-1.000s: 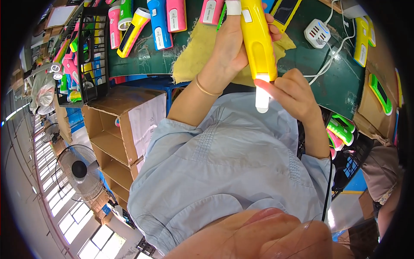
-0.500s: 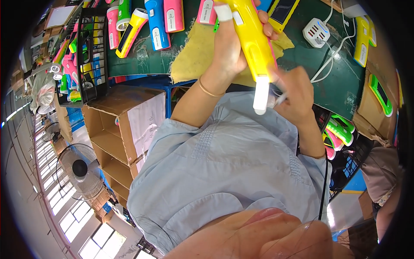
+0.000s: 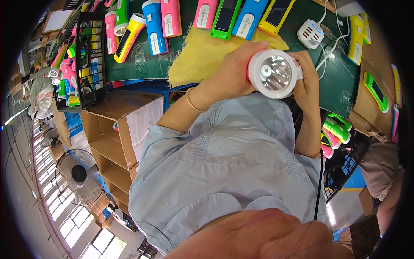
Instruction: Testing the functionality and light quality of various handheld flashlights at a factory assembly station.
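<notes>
A flashlight with a white rim and a shiny reflector (image 3: 272, 74) is held up in front of my chest, lens turned toward the camera. My left hand (image 3: 235, 64) is closed round its body from the left. On the other side, my right hand (image 3: 307, 80) has its fingers bent against the edge of the head, at a small white piece (image 3: 299, 72). Most of the body lies hidden behind the head and my hands; a bit of pink shows at the rim's left. Beneath and beyond my hands, a yellow cloth (image 3: 194, 56) covers part of the green table (image 3: 338, 82).
Several flashlights, among them a blue one (image 3: 154, 28) and a green one (image 3: 225, 19), line the table's far side. A white charging hub (image 3: 310, 33) with cables sits at right. Black crates (image 3: 92, 56) of flashlights, cardboard shelves (image 3: 114, 108) and a fan (image 3: 79, 173) stand around.
The flashlight has swung from its yellow side, with a white flap out at the near end, to lens toward the camera. My right hand has come up against its head.
</notes>
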The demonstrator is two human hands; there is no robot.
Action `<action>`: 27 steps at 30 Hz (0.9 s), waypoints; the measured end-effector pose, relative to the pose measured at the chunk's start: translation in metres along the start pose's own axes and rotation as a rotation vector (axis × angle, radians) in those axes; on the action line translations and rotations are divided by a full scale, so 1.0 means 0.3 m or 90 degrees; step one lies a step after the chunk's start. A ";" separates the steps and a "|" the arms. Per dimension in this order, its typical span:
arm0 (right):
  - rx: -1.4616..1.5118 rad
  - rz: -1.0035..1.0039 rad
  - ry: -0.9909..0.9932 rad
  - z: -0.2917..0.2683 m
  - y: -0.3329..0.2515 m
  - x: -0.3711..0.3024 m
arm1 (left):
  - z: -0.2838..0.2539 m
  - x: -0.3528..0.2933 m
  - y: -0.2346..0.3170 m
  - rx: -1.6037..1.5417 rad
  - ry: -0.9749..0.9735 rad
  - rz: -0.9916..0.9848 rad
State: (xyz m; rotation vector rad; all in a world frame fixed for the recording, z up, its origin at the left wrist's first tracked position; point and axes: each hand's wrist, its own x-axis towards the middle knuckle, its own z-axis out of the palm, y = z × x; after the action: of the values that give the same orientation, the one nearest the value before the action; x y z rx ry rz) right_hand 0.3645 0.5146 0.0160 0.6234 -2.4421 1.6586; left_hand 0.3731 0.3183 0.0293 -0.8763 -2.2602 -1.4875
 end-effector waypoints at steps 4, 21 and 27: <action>0.020 0.073 0.014 -0.017 0.016 -0.035 | -0.012 -0.005 0.014 0.074 -0.018 -0.017; 0.036 0.010 0.007 0.033 -0.156 0.077 | -0.001 0.055 0.012 -0.188 -0.015 -0.372; -0.071 0.009 0.026 0.036 -0.179 0.072 | 0.015 0.053 0.008 -0.075 0.026 -0.330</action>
State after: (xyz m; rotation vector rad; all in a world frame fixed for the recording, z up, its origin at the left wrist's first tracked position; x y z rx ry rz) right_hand 0.3678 0.4823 0.0650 0.5531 -2.4953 1.5114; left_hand 0.3626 0.3282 0.0379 -0.2844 -2.5088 -1.8407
